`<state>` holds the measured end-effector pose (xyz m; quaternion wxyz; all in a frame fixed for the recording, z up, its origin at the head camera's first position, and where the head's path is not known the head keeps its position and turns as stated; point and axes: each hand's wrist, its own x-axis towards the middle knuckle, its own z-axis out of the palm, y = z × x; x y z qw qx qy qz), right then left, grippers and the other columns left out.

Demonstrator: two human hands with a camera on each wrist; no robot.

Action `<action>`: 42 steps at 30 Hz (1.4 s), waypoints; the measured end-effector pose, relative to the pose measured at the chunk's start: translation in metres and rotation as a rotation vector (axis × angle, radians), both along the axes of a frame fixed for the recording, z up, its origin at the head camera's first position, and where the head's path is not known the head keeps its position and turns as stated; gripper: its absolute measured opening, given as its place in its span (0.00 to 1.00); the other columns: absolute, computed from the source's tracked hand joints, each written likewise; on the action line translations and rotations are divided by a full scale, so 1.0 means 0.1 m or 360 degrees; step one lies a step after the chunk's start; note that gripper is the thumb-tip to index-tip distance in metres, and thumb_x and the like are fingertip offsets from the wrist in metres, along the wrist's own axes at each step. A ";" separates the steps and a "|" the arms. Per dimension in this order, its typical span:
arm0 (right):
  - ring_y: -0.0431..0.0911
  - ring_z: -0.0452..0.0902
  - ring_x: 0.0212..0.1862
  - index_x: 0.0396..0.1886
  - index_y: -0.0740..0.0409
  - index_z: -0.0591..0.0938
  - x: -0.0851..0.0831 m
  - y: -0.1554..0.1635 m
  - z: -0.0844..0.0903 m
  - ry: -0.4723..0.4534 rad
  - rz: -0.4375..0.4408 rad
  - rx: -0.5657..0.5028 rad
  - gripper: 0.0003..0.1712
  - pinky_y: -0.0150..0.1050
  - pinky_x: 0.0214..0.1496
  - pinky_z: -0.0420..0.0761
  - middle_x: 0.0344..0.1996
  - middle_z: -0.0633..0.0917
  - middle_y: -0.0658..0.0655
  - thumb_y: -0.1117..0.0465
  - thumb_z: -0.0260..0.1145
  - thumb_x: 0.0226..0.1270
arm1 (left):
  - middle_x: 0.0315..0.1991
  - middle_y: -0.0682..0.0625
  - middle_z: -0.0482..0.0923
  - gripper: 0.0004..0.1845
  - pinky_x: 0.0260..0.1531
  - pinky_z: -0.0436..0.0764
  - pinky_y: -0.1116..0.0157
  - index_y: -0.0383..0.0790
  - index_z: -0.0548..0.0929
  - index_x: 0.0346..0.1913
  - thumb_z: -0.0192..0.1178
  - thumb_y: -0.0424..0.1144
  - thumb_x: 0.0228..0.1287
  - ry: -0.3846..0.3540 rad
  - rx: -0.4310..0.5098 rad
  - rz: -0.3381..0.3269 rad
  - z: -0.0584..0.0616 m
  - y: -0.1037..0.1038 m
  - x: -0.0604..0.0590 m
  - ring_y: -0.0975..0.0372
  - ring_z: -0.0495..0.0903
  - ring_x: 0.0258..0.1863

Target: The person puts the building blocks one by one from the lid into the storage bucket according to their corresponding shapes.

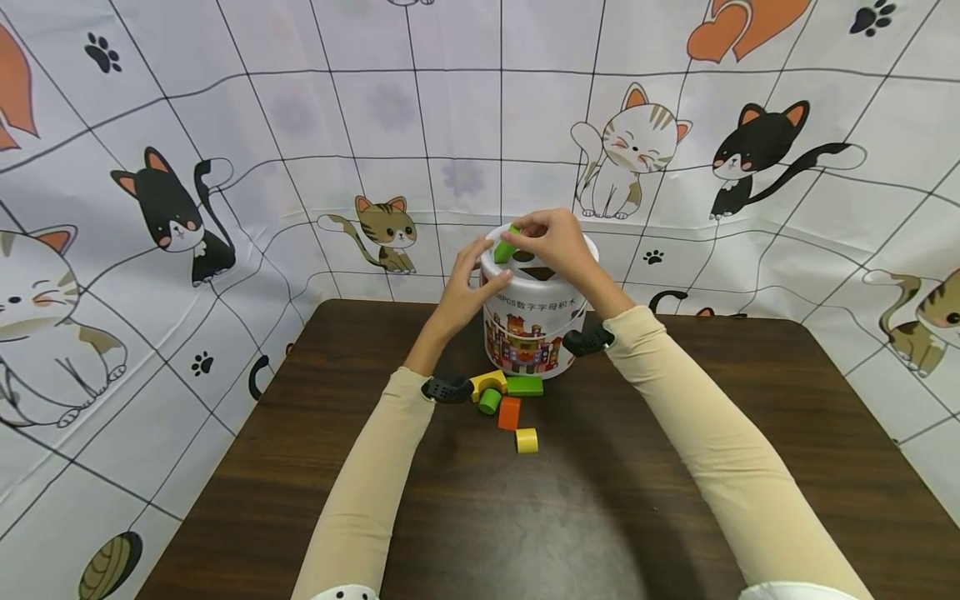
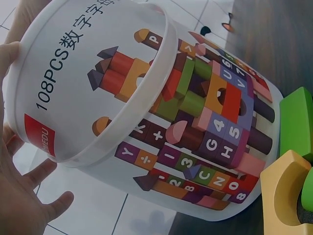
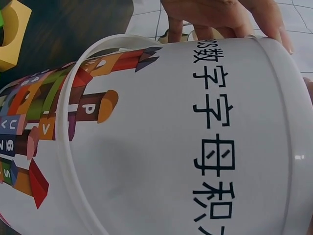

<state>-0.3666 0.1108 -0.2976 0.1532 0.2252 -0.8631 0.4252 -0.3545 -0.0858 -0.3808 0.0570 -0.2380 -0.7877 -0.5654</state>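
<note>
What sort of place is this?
Likely an indoor tabletop play or recording setup: a dark wood-look table, wrinkled cat-print sheeting behind it, and a white bucket with loose toy blocks in front.

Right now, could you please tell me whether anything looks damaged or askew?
Nothing stands out: the bucket stands upright, the right hand pinches a green block at its lid, and the loose blocks on the table look intact.

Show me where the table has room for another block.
Bare table lies between left sleeve and right sleeve, nearer the camera than the yellow cylinder, and outside either sleeve. Crowded: before the bucket, around the yellow arch.
</note>
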 end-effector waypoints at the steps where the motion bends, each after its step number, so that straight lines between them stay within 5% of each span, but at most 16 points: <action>1: 0.51 0.83 0.35 0.49 0.63 0.89 0.00 0.00 -0.01 -0.0007 0.0002 -0.0008 0.20 0.28 0.29 0.75 0.33 0.89 0.61 0.52 0.73 0.67 | 0.83 0.50 0.42 0.44 0.71 0.67 0.41 0.52 0.56 0.81 0.60 0.60 0.68 -0.0001 0.0000 0.0002 0.00 0.00 0.00 0.47 0.55 0.77; 18: 0.40 0.79 0.34 0.54 0.64 0.87 0.00 0.03 -0.04 -0.0070 0.0070 -0.0118 0.22 0.28 0.34 0.77 0.33 0.87 0.57 0.55 0.74 0.66 | 0.83 0.52 0.42 0.43 0.71 0.67 0.40 0.56 0.57 0.81 0.60 0.60 0.67 -0.0009 -0.0001 0.0012 -0.01 0.00 -0.01 0.48 0.55 0.77; 26: 0.46 0.81 0.40 0.54 0.61 0.88 0.08 0.09 -0.05 -0.0036 0.0069 -0.0081 0.22 0.37 0.44 0.78 0.36 0.88 0.59 0.53 0.74 0.66 | 0.83 0.51 0.42 0.43 0.70 0.65 0.36 0.54 0.56 0.81 0.60 0.58 0.68 -0.0004 -0.0006 0.0010 -0.01 0.00 -0.01 0.47 0.56 0.76; 35: 0.46 0.83 0.40 0.51 0.63 0.88 0.32 0.24 -0.12 0.0132 0.0155 -0.0106 0.18 0.41 0.47 0.81 0.37 0.88 0.62 0.60 0.75 0.64 | 0.83 0.50 0.42 0.44 0.69 0.68 0.39 0.52 0.56 0.82 0.61 0.57 0.68 0.0009 -0.0017 0.0026 -0.01 -0.01 -0.04 0.47 0.56 0.76; 42: 0.44 0.83 0.43 0.50 0.62 0.88 0.68 0.40 -0.25 0.0186 0.0269 -0.0141 0.16 0.51 0.56 0.82 0.39 0.89 0.60 0.65 0.76 0.61 | 0.83 0.51 0.43 0.42 0.70 0.69 0.40 0.52 0.57 0.81 0.61 0.55 0.68 0.0013 -0.0018 0.0036 -0.02 0.00 -0.04 0.47 0.57 0.76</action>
